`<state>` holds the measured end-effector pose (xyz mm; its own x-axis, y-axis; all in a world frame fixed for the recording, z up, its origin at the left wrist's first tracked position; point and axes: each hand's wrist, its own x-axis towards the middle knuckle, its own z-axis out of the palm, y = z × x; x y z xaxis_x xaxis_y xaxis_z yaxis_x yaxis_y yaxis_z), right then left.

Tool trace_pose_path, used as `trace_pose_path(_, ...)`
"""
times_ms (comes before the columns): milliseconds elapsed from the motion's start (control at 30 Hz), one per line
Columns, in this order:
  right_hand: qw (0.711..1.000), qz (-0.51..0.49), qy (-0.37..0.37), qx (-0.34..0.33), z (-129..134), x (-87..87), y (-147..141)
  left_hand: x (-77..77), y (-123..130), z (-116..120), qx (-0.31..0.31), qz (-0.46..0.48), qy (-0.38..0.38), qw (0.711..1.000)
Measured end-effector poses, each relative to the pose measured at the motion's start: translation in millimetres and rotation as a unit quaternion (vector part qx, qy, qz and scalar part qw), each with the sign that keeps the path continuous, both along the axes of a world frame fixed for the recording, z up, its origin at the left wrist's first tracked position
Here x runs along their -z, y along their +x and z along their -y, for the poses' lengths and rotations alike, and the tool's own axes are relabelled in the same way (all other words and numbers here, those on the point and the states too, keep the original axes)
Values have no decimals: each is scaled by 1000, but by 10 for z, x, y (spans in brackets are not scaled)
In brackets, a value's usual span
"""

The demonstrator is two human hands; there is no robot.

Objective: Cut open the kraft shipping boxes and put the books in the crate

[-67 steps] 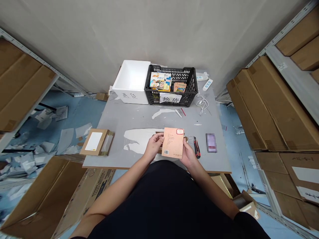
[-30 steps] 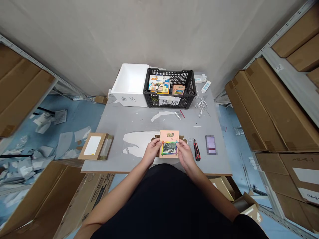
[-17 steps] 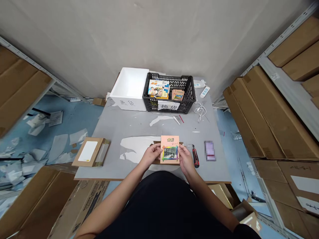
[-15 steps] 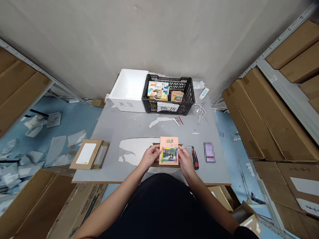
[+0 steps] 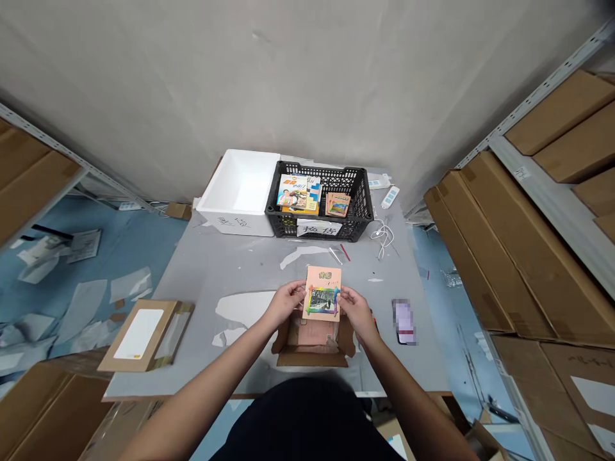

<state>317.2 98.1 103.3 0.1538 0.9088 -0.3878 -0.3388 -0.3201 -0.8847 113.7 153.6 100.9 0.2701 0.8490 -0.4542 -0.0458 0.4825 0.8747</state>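
A pink booklet [image 5: 322, 293] with a rainbow-framed dark picture on its cover is held up between my hands. My left hand [image 5: 287, 301] pinches its left edge, and my right hand [image 5: 356, 312] grips the right one. Just below and nearer to me, an open cardboard box [image 5: 312, 358] rests on the table, its near flap folded out. Inside lies another flat pink item [image 5: 314, 333], partly covered by the booklet. A bit of the red-and-black box cutter shows beside my right hand, which hides most of it.
A black crate [image 5: 358, 224] with books and small pink booklets stands at the back, beside a white foam box [image 5: 237, 221]. A closed carton [image 5: 163, 342] lies left on the grey table [image 5: 202, 269]. A phone [image 5: 405, 321], a white cable [image 5: 383, 237] and shelved cartons are right.
The booklet and both hands have moved away from my body, uncovering the inside of the open box. My view has shifted, so the crate and table appear lower.
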Motion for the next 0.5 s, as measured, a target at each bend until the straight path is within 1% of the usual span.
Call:
trace_pose_path(133, 998, 51, 10, 26, -546, 61, 179, 3, 182, -547, -18, 7, 39, 999)
trace_pose_path(233, 994, 96, 37, 27, -1079, 37, 348, -50, 368, -1045, -23, -1, 86, 996)
trace_pose_path(333, 985, 151, 79, 31, -1735, -68, 553, -190, 607, -1638, -12, -1, 140, 990)
trace_pose_path(433, 969, 215, 114, 26, -2479, -213, 779, -371, 873, -2304, -15, -7, 184, 983)
trace_pose_path(500, 953, 285, 106, 15, -2948, -291, 927, -463, 1023, -2723, -21, -22, 204, 978)
